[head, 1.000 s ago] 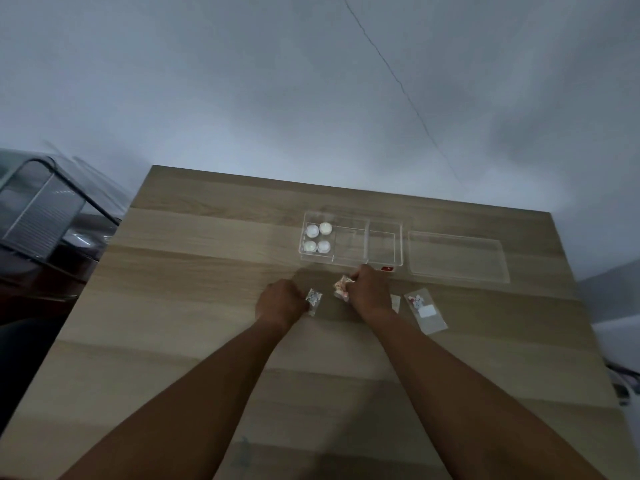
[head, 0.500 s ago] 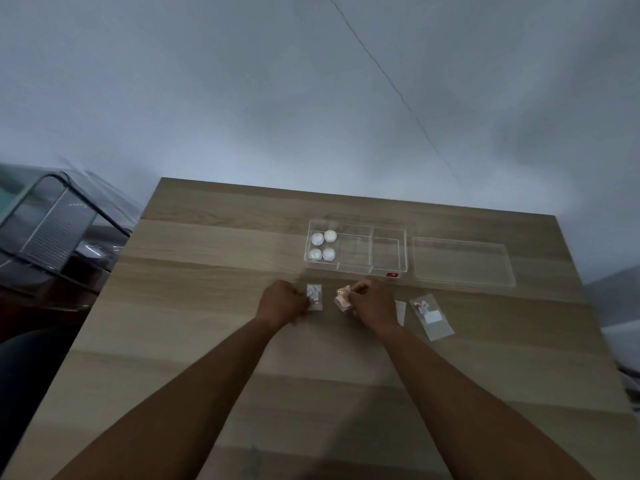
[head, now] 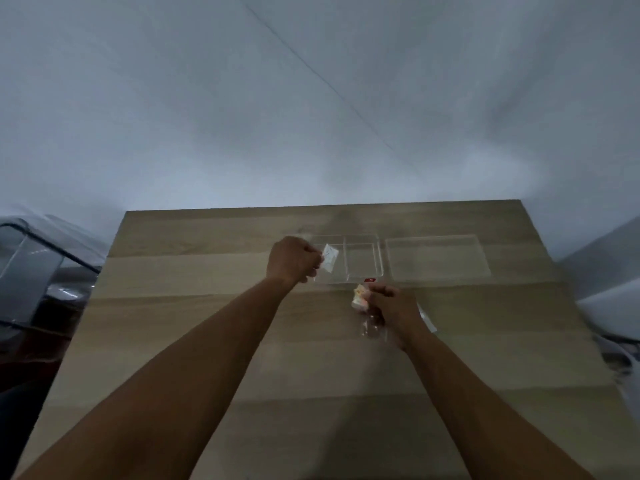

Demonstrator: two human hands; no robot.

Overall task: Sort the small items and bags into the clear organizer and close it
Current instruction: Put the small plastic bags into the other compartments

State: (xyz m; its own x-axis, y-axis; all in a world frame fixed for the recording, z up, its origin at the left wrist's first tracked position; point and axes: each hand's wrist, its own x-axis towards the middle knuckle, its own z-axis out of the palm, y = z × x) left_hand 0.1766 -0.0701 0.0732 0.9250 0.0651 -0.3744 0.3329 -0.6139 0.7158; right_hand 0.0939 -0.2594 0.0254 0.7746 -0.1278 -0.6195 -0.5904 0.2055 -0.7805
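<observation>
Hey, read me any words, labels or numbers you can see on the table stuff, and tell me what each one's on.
None can be read.
Red sticker on the clear organizer: too small and blurred.
Small white packet in the left hand: faint marks, unreadable.
Orange and white bag in the right hand: print blurred.

Lid (head: 437, 258) lies right of organizer (head: 363, 259) (touching? unclear) on table (head: 207, 341).

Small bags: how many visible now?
3. Small white bag in left hand over the clear organizer; orange-and-white bag in right hand; clear bag beside it. Others possibly hidden.
</observation>
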